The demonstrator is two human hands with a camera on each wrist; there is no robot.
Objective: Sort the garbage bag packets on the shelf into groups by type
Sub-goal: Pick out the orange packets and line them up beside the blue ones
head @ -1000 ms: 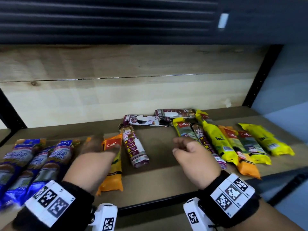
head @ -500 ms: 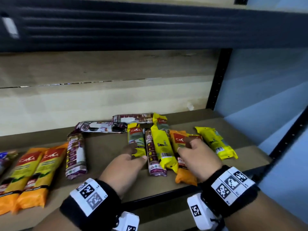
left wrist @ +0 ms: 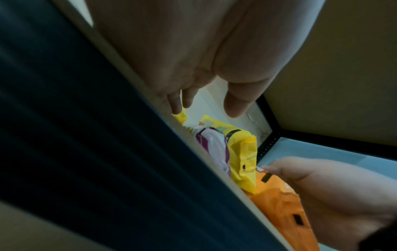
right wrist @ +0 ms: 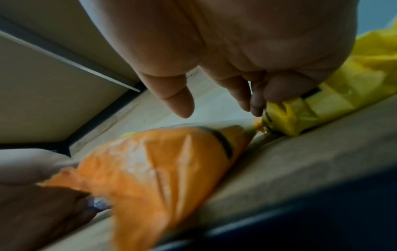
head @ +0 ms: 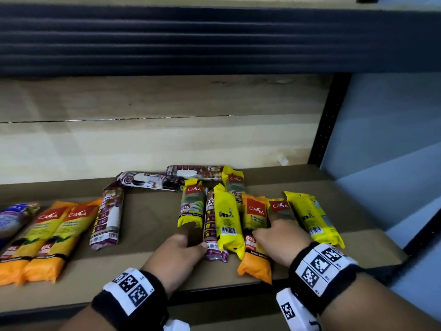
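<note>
Garbage bag packets lie on the wooden shelf [head: 152, 218]. In the right cluster are a yellow 25L packet [head: 191, 206], a maroon drawstring packet [head: 211, 225], a yellow barcode packet [head: 226, 218], an orange 60L packet [head: 256, 256], a small yellow packet [head: 280, 209] and one more yellow packet [head: 312, 218]. My left hand [head: 195, 235] lies with straight fingers at the 25L packet's near end, thumb against the maroon one. My right hand [head: 266, 226] rests over the orange packet, its fingertips [right wrist: 255, 105] touching the small yellow packet [right wrist: 300, 117]. Neither hand grips anything.
Two orange packets [head: 57, 235] lie side by side at the left, a blue packet [head: 12, 218] beyond them and a maroon packet [head: 107, 216] to their right. Two maroon packets [head: 148, 181] lie crosswise at the back. A black upright post [head: 327, 130] bounds the shelf's right end.
My view swung right. The left hand left the orange packets and moved to the right cluster beside the 25L packet. The right hand moved from the maroon packet onto the orange and small yellow packets.
</note>
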